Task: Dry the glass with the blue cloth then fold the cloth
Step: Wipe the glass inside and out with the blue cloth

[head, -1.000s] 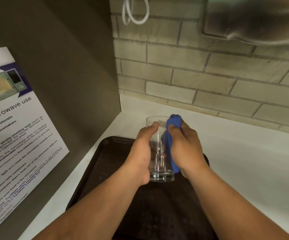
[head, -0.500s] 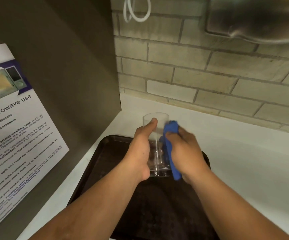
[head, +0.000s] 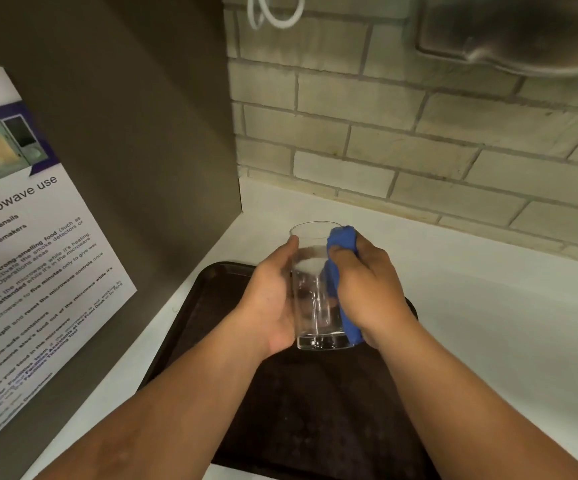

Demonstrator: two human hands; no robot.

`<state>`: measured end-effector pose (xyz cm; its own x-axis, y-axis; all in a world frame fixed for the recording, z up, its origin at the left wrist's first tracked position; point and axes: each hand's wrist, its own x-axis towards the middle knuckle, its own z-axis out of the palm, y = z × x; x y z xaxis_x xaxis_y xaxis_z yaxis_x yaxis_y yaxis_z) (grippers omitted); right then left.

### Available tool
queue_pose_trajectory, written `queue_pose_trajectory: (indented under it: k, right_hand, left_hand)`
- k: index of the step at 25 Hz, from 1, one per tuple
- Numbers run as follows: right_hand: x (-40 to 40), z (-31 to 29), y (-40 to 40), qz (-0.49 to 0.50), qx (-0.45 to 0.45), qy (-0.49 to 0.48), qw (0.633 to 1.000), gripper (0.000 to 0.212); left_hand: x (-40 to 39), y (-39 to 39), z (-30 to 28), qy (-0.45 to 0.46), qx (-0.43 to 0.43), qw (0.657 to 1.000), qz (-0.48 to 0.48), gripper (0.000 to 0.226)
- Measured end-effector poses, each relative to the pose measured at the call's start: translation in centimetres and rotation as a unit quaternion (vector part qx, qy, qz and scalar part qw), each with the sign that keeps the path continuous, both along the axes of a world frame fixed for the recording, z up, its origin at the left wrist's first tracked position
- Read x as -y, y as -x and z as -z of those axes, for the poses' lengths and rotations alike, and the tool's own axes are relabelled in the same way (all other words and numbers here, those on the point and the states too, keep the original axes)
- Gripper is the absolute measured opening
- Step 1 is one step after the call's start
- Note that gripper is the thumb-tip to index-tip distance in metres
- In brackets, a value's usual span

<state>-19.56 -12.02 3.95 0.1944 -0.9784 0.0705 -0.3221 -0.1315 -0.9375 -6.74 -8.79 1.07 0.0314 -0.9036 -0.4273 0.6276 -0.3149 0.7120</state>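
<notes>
A clear drinking glass [head: 315,299] is held upright above the dark tray [head: 301,410]. My left hand [head: 270,303] grips its left side, thumb near the rim. My right hand [head: 367,289] is closed on a bunched blue cloth [head: 341,244] and presses it against the glass's right side, from the rim down to the base. Most of the cloth is hidden under my right palm.
The tray lies on a white counter [head: 488,323] in a corner. A grey panel with a microwave-use notice [head: 28,271] stands to the left. A tiled wall [head: 402,133] runs behind, with a metal fixture [head: 523,32] and a white cord loop [head: 273,12] above.
The cloth hand slid down the glass's right side and has come back up towards the rim. The glass stays in my left hand over the tray.
</notes>
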Motion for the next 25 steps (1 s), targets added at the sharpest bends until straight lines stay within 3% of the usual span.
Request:
queue_pose_trajectory:
  k: [3,6,8,10,11,13,15,17,19,22,23,25]
  right_hand:
    - [-0.2,0.3,-0.4,0.004,0.04,-0.03,0.999,0.031]
    - [-0.2,0.1,0.2,0.057,0.115,-0.135,0.982,0.033]
    - [-2.0,0.8,1.0,0.032,0.104,-0.175,0.979,0.027]
    - [-4.7,2.2,1.2,-0.036,-0.016,-0.064,0.997,0.023]
    - [-6.0,2.6,0.9,-0.069,-0.087,0.005,0.994,0.034]
    - [-5.4,2.3,0.1,-0.059,-0.124,0.11,0.984,0.054]
    - [-2.7,0.7,-0.5,-0.018,-0.084,0.079,0.993,0.041]
    - [-0.3,-0.7,-0.1,0.007,-0.017,-0.021,1.0,0.025]
    - [-1.0,-0.1,0.6,-0.006,-0.006,-0.057,0.998,0.024]
    - [-5.9,2.1,0.2,-0.096,-0.123,0.016,0.988,0.046]
    - [-6.1,2.7,-0.1,-0.099,-0.164,0.064,0.979,0.057]
    - [-4.1,2.2,-0.6,-0.05,-0.154,0.085,0.983,0.063]
  left_hand:
    - [-0.5,0.1,0.1,-0.011,0.006,1.0,-0.008,0.066]
    - [-0.4,0.6,-0.1,-0.017,0.014,0.999,-0.028,0.072]
    - [0.0,0.4,-0.4,-0.029,0.029,0.998,-0.047,0.071]
    - [0.3,0.2,-0.6,-0.043,0.031,0.997,-0.06,0.062]
    - [0.3,0.3,-0.7,-0.048,0.036,0.997,-0.057,0.058]
    - [0.0,0.8,-0.6,-0.055,0.051,0.997,-0.032,0.06]
    - [-0.3,1.2,-0.5,-0.034,0.041,0.999,-0.002,0.056]
    - [-0.3,1.1,-0.6,-0.018,0.039,0.999,-0.019,0.044]
    - [0.1,0.7,-1.2,-0.022,0.043,0.998,-0.047,0.044]
    - [0.2,0.4,-1.0,-0.048,0.066,0.995,-0.062,0.061]
    - [0.0,0.7,-0.8,-0.053,0.079,0.993,-0.062,0.066]
    - [-0.4,1.1,-0.4,-0.061,0.064,0.995,-0.036,0.065]
